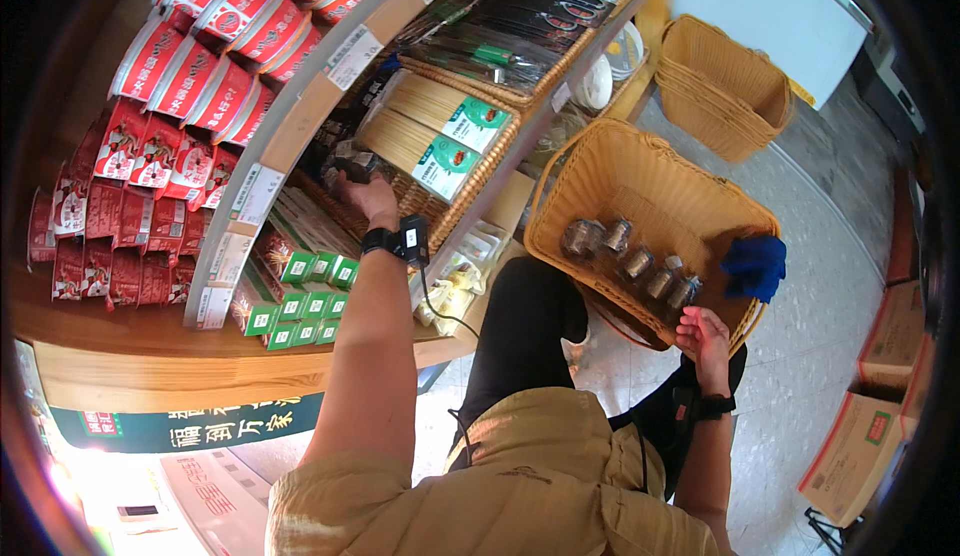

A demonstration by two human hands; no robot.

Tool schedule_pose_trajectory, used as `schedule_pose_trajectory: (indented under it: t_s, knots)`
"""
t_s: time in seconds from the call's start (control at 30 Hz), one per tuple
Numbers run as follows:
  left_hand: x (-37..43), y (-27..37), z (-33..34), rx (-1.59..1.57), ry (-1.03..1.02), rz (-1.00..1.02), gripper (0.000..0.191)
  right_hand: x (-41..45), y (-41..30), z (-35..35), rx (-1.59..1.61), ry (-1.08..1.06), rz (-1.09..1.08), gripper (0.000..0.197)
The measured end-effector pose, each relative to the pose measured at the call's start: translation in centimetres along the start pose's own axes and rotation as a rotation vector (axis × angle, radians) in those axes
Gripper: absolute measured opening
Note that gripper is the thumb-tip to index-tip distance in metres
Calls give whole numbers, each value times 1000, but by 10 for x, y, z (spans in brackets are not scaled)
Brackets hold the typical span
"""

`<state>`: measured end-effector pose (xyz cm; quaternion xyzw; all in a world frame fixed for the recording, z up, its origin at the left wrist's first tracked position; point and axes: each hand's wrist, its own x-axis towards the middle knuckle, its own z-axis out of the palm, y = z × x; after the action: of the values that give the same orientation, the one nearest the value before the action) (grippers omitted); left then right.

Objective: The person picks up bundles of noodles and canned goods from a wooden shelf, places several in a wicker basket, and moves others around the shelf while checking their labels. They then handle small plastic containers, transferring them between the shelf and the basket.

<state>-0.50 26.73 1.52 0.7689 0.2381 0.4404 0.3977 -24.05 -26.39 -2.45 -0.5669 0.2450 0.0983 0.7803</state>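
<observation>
My left hand reaches into a wicker tray on the shelf and touches dark, plastic-wrapped bundles. Its fingertips are partly hidden, so a firm grip cannot be made out. Beside it lie packs of bamboo skewers with green and white labels. On my right, a large tan woven basket stands tilted in front of my knees. Several small silvery bundles in clear plastic lie inside, along with a blue cloth over its right edge. Loosely curled at the near rim, my right hand holds nothing visible.
Boxes with green ends fill the shelf below my left hand. Red-labelled tubs are stacked at the far left. Scissors and utensils in packs lie farther along. Nested baskets stand beyond, and cardboard boxes at right.
</observation>
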Motion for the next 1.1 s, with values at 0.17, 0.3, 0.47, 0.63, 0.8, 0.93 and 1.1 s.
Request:
schedule_pose_trajectory:
  t_s: [0.17,0.3,0.47,0.63,0.8,0.93,1.1]
  knots:
    - [-72,91,-2,-448,-353,-74,40,8,1,-4,-25,43,-116,26]
    - [-146,125,8,-498,-948,-189,29,33,19,-8,48,56,-144,21]
    - [-228,81,59,-85,-1314,145,31,56,53,-11,-47,79,-173,15]
    - [-258,75,87,340,-1447,324,50,56,66,-16,-80,66,-90,9]
    - [-269,64,107,524,-1505,335,55,56,66,-14,-123,109,-32,9]
    - [-271,41,123,704,-1549,264,45,51,55,-11,-103,86,38,10]
    - [-271,44,134,827,-1525,277,31,51,57,-12,-144,103,-14,11]
